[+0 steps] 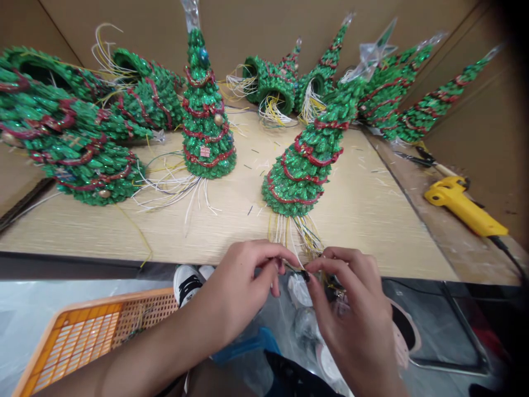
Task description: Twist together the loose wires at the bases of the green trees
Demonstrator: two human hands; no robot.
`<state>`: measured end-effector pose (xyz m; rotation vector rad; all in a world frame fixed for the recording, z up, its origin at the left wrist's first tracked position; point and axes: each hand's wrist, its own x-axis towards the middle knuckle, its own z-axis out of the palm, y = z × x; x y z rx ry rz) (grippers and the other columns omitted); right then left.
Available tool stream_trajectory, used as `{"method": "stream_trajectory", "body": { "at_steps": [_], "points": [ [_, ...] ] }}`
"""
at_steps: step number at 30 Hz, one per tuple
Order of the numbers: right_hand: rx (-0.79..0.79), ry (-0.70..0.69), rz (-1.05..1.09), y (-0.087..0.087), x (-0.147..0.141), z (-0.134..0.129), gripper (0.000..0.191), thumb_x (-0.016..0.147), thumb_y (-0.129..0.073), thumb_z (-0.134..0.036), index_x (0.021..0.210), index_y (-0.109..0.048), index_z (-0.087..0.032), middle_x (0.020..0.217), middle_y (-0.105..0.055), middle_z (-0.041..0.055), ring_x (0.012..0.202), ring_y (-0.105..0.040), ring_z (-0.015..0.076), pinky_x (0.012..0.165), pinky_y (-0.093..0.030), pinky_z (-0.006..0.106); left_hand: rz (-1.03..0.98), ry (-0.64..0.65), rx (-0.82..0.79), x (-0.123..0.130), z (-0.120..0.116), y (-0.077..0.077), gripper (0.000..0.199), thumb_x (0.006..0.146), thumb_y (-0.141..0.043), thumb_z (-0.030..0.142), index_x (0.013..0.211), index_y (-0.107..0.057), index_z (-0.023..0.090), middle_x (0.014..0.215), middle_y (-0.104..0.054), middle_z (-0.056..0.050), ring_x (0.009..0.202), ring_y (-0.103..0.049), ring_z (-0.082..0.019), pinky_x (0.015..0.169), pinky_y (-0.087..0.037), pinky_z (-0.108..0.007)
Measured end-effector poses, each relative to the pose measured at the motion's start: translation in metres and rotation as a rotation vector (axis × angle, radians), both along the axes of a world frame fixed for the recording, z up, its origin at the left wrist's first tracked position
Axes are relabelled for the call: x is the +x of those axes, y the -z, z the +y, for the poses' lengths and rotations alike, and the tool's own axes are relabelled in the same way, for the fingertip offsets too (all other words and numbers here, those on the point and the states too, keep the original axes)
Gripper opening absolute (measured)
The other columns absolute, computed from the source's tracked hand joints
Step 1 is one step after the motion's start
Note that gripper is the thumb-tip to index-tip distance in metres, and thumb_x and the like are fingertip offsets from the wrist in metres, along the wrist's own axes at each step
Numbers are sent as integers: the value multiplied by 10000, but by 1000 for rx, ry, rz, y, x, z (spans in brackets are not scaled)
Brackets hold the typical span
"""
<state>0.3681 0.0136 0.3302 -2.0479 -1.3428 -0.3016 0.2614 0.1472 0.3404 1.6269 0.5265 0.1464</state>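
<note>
Both of my hands work at the table's front edge, on wires trailing from the base of a green Christmas tree (303,171) with red garlands. The tree leans to the right under a clear star (376,49). My left hand (254,286) is closed, its index fingertip at a thin white wire (296,251). Between thumb and index finger, my right hand (351,298) pinches a small black piece (305,275) at that wire's end. A bundle of yellow and white wires (308,234) hangs just behind the fingers, partly hidden by them.
Another decorated tree (209,127) stands upright at centre left, and several lie tilted around the back. A yellow glue gun (465,207) rests at right near pliers (417,158). Wire scraps dot the table (372,220). Below are an orange basket (78,331) and a shoe (188,284).
</note>
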Motion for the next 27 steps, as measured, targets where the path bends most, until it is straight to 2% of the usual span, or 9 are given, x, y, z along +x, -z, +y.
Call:
{"method": "stream_trajectory", "body": {
  "at_steps": [5, 8, 11, 14, 20, 24, 27],
  "points": [
    [-28, -67, 83, 1, 2, 2, 141, 841, -518, -80, 894, -569, -200, 907, -519, 35, 879, -496, 171, 734, -411, 291, 40, 30, 12, 1, 2, -3, 310, 854, -418, 159, 995, -688, 214, 652, -576, 19, 497, -483, -66, 440, -356, -157],
    [-29, -85, 104, 1, 0, 4, 147, 842, -516, -80, 904, -577, -199, 920, -509, 41, 894, -487, 174, 747, -408, 298, 76, 15, -48, 2, 2, -3, 261, 852, -455, 222, 985, -679, 202, 680, -598, 9, 509, -505, -75, 434, -369, -162],
    [-12, -98, 92, 0, -4, 4, 151, 834, -539, -85, 912, -593, -203, 933, -509, 45, 912, -481, 180, 765, -405, 309, 134, 2, -137, 4, 1, -4, 247, 839, -506, 323, 984, -656, 190, 612, -583, 26, 428, -443, -67, 399, -356, -172],
    [-17, -111, 53, -2, -4, 1, 123, 828, -575, -127, 907, -619, -211, 971, -512, 55, 934, -477, 195, 783, -400, 333, 150, -37, -190, 5, 1, -5, 209, 815, -548, 341, 904, -637, 174, 549, -563, 41, 392, -397, -56, 381, -328, -166],
    [-34, 13, -158, 0, 9, -8, 38, 819, -608, -203, 809, -644, -196, 940, -552, 76, 844, -455, 209, 763, -372, 378, 108, -118, -256, 3, 2, -3, 120, 809, -564, 281, 816, -609, 170, 443, -467, 79, 381, -367, -43, 382, -276, -140],
    [-33, 84, -189, 1, 11, -9, 114, 799, -629, -231, 698, -605, -183, 849, -562, 71, 807, -462, 209, 742, -367, 372, 99, -139, -291, 4, 2, -5, 102, 797, -589, 257, 791, -612, 158, 442, -437, 88, 399, -364, -37, 389, -268, -138],
    [-60, 119, -204, 1, 11, -9, 129, 799, -623, -252, 691, -595, -187, 821, -565, 67, 807, -464, 215, 746, -361, 374, 89, -164, -349, 4, 3, -8, 103, 786, -604, 255, 783, -607, 152, 461, -440, 87, 419, -380, -37, 395, -270, -136]
  ]
}}
